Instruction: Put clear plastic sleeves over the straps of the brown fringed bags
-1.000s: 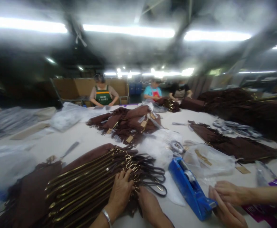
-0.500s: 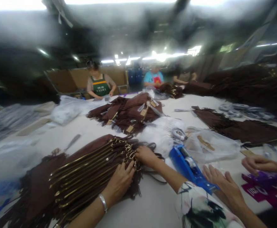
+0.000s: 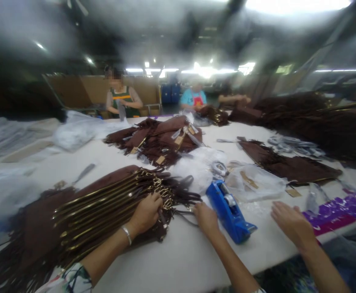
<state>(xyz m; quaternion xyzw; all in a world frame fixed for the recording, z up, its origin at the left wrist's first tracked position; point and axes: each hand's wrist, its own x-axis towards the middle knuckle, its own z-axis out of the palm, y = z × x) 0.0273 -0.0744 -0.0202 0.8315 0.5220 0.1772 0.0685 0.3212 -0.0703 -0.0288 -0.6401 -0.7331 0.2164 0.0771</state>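
Note:
A stack of brown fringed bags [image 3: 98,209] with gold zippers lies in front of me, their gold clasps [image 3: 165,195] bunched at the right end. My left hand [image 3: 146,211], with a silver bracelet above it, is closed at that end, gripping a brown strap beside the clasps. Its fingertips are partly hidden. To the right, my right hand [image 3: 207,217] pinches a thin brown strap [image 3: 185,212] that stretches from the stack. Right beside this hand stands a blue tape dispenser [image 3: 231,215].
A co-worker's hand [image 3: 294,224] hovers at the right, by purple printed plastic [image 3: 333,209]. Tagged brown bags [image 3: 166,136], clear plastic bags [image 3: 254,181] and a brown fringed piece [image 3: 300,165] lie farther back. Other people [image 3: 124,99] work across the white table [image 3: 178,264].
My right hand has moved from the clasps toward the right and down, drawing a strap out. My left hand has shifted slightly up and left, its fingers now curled. The co-worker's hand has lifted.

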